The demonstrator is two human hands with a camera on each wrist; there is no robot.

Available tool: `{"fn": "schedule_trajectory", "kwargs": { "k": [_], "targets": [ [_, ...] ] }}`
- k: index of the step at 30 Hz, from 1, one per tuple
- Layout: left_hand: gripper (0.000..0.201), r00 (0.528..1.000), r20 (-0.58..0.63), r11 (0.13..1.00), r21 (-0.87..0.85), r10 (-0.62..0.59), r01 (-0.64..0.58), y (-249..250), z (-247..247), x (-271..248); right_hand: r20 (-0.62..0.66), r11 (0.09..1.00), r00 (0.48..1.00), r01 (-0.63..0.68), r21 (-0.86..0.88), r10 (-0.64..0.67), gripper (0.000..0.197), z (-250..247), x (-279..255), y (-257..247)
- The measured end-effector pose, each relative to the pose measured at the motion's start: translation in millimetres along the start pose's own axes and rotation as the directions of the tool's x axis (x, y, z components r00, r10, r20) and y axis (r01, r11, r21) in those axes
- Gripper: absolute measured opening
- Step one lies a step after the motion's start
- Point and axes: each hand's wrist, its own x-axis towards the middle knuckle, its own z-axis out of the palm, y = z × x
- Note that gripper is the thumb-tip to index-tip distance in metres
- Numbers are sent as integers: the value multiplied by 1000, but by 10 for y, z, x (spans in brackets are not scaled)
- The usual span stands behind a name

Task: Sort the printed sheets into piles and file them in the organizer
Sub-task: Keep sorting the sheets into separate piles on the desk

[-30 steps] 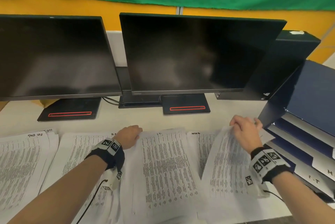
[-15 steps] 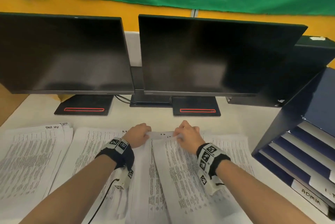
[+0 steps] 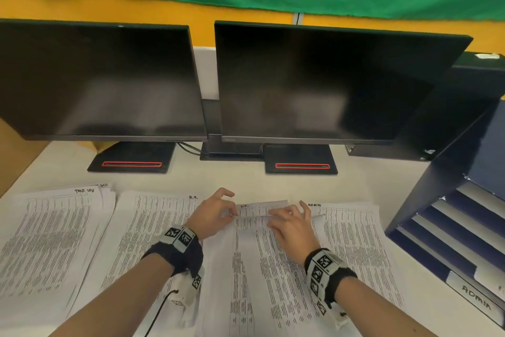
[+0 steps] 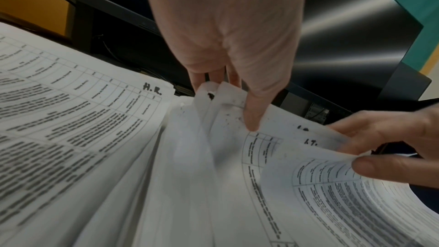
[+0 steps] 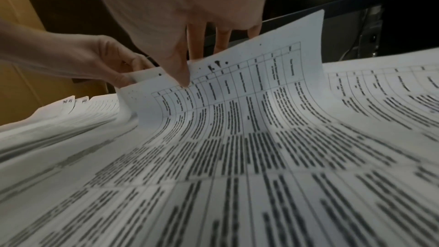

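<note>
Green cloth hangs behind the desk (image 3: 355, 186). Both hands pinch the far edge of the top sheet (image 3: 259, 211) on the middle pile: left hand (image 3: 211, 216), right hand (image 3: 291, 224). Paper is light and floppy, so hold both corners.

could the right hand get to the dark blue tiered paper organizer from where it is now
Probably yes: the dark blue tiered paper organizer stands at the desk's right edge, with only flat printed sheets between. But the right hand is pinching a lifted sheet.
</note>
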Motion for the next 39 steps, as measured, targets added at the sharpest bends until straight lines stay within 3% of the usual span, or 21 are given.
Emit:
{"fn": "schedule_trajectory", "kwargs": {
  "k": [7,13,25,33,39],
  "targets": [
    [24,998,-2,998,-37,-58,58,10,-7,6,-19,998,999,-28,48,29,12,53,-69,-6],
    [11,995,-24,992,-90,-96,94,6,-34,56,-36,998,999,-23,61,26,10,59,-80,18],
    [29,985,-16,958,-238,-170,162,13,-39,131,-66,997,997,-22,78,27,10,68,-87,38],
    [14,997,-17,960,-274,-69,62,64,-46,61,-65,997,998,-13,78,18,13,63,-109,37],
    [23,1000,8,980,-199,-10,11,66,34,-45,34,982,994,-105,157,101,27,54,-64,11]
  ]
}}
